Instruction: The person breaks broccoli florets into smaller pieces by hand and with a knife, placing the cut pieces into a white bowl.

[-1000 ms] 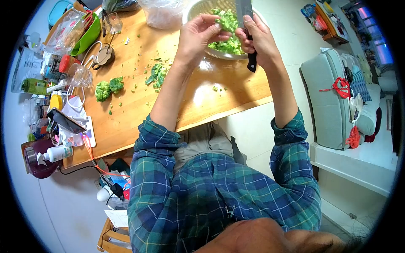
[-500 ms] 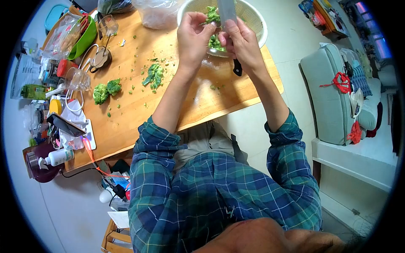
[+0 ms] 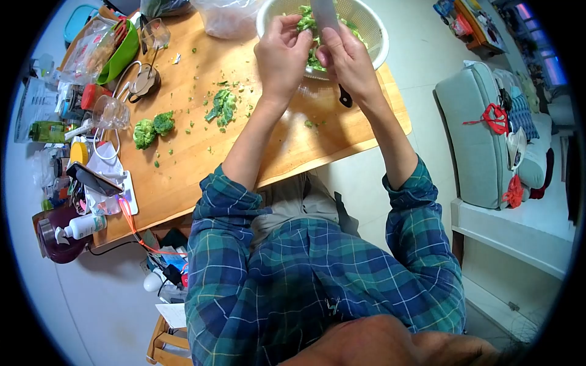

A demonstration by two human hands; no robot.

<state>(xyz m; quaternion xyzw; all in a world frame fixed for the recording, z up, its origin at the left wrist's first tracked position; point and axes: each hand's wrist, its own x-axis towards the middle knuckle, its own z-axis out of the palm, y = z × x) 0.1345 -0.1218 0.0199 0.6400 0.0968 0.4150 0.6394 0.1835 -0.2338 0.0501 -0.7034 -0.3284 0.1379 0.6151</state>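
Observation:
My left hand (image 3: pixel 282 60) pinches a small piece of green broccoli (image 3: pixel 306 22) over the near part of a cream colander (image 3: pixel 379 38). A knife (image 3: pixel 325 13) is gripped in my right hand (image 3: pixel 352 61), its blade pointing away from me beside the broccoli piece and its black handle end showing below the palm. More cut green pieces (image 3: pixel 316 63) lie in the colander, partly hidden by my hands. On the wooden table (image 3: pixel 183 177), left of my forearm, are green leaves and scraps (image 3: pixel 222 108) and two broccoli florets (image 3: pixel 145 134).
Behind the leaves stands a clear plastic bag (image 3: pixel 227 18). Along the table's left side are a green bowl (image 3: pixel 119 53), glasses (image 3: pixel 112 113), a phone (image 3: pixel 94 179) and a pump bottle (image 3: pixel 84 226). The table's front edge runs below my forearms.
Both hands have moved slightly left and nearer me, still holding the broccoli piece and knife. The blade has shifted left across the colander. The head view has shifted slightly.

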